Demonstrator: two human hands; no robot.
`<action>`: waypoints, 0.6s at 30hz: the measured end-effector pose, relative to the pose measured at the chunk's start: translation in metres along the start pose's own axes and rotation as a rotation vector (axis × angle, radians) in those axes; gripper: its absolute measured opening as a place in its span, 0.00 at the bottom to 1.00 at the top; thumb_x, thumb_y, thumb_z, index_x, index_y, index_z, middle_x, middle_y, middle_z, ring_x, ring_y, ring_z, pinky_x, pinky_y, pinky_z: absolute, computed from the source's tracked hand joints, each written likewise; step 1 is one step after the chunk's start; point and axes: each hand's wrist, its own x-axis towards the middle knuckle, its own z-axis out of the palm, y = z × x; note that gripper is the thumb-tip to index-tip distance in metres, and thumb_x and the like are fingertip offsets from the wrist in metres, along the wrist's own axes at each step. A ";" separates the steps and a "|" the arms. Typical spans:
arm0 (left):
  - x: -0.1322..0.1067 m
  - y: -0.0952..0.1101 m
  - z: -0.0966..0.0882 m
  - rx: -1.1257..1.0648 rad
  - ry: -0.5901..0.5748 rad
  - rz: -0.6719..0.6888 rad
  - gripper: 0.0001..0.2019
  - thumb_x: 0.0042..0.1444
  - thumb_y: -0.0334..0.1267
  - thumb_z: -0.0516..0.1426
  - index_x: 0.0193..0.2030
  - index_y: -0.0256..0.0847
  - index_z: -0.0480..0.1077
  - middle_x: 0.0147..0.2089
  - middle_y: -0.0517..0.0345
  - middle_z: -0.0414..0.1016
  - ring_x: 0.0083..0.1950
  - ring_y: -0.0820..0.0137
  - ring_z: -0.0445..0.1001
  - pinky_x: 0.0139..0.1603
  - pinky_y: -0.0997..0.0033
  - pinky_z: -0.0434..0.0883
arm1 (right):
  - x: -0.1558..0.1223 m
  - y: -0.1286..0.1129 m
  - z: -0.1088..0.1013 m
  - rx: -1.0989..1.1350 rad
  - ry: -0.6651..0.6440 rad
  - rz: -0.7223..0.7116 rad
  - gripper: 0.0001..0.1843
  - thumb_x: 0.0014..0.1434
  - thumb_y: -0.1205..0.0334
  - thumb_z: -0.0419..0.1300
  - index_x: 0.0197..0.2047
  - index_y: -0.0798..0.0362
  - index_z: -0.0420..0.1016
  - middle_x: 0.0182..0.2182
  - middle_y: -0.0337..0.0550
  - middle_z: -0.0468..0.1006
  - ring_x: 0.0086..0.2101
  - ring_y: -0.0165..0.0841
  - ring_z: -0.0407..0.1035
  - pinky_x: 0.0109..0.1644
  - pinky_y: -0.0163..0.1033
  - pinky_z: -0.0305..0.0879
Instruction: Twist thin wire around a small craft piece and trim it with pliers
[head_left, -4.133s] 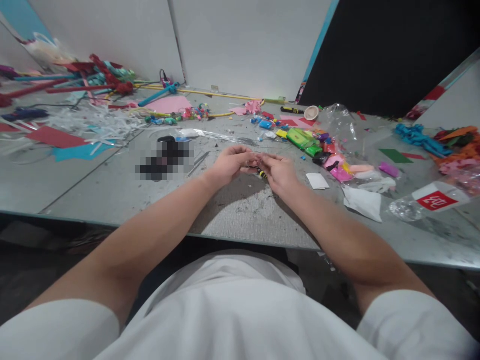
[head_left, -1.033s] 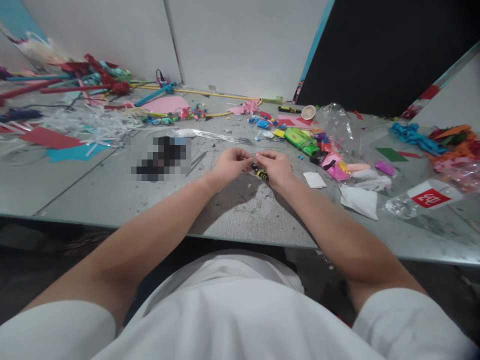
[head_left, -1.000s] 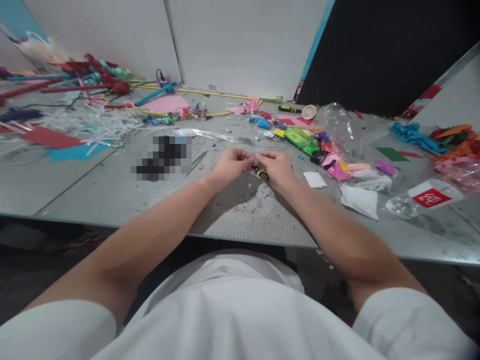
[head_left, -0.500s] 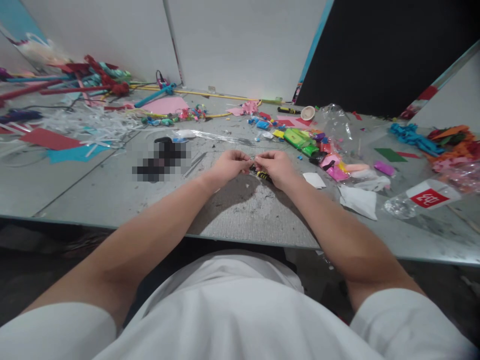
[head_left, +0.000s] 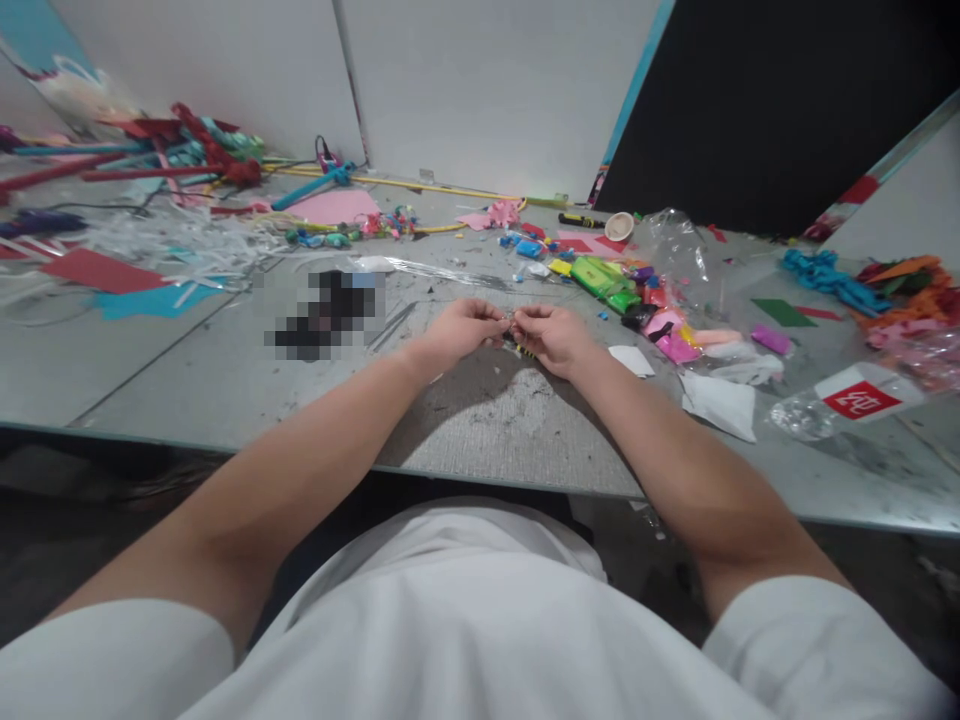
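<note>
My left hand (head_left: 469,330) and right hand (head_left: 551,338) pinch a tiny thing (head_left: 512,322) between them, too small to name. The black-and-yellow tool (head_left: 524,351) lies under my right fingers, slanting far left to near right.

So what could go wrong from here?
1. Slip: the left hand and right hand seem to pinch a tiny piece, too small to identify. If dropped, it might get lost among specks on the tabletop.
2. Snag: a black-and-yellow object sits partly hidden by the right hand; fingers could catch it.
3. Roll: the clear bottle lies on its side, so a bump might move it.
</note>
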 end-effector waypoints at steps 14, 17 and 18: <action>0.009 -0.008 -0.011 -0.029 -0.129 0.014 0.12 0.64 0.26 0.64 0.27 0.36 0.76 0.25 0.58 0.76 0.27 0.77 0.70 0.32 0.76 0.64 | 0.002 -0.004 -0.007 0.045 -0.085 0.053 0.15 0.51 0.66 0.78 0.34 0.50 0.75 0.26 0.34 0.77 0.29 0.29 0.74 0.45 0.42 0.79; 0.011 -0.012 -0.012 -0.080 -0.152 0.000 0.11 0.64 0.25 0.63 0.29 0.36 0.76 0.28 0.58 0.78 0.30 0.76 0.75 0.39 0.74 0.70 | 0.003 -0.005 -0.010 0.029 -0.135 0.056 0.13 0.51 0.66 0.77 0.33 0.51 0.76 0.26 0.36 0.77 0.29 0.29 0.74 0.45 0.42 0.79; 0.012 -0.012 -0.012 -0.093 -0.155 -0.005 0.10 0.63 0.24 0.63 0.30 0.36 0.76 0.29 0.58 0.78 0.31 0.75 0.77 0.40 0.74 0.72 | 0.003 -0.006 -0.012 0.020 -0.151 0.053 0.13 0.51 0.66 0.77 0.33 0.51 0.76 0.25 0.36 0.77 0.29 0.30 0.74 0.45 0.42 0.78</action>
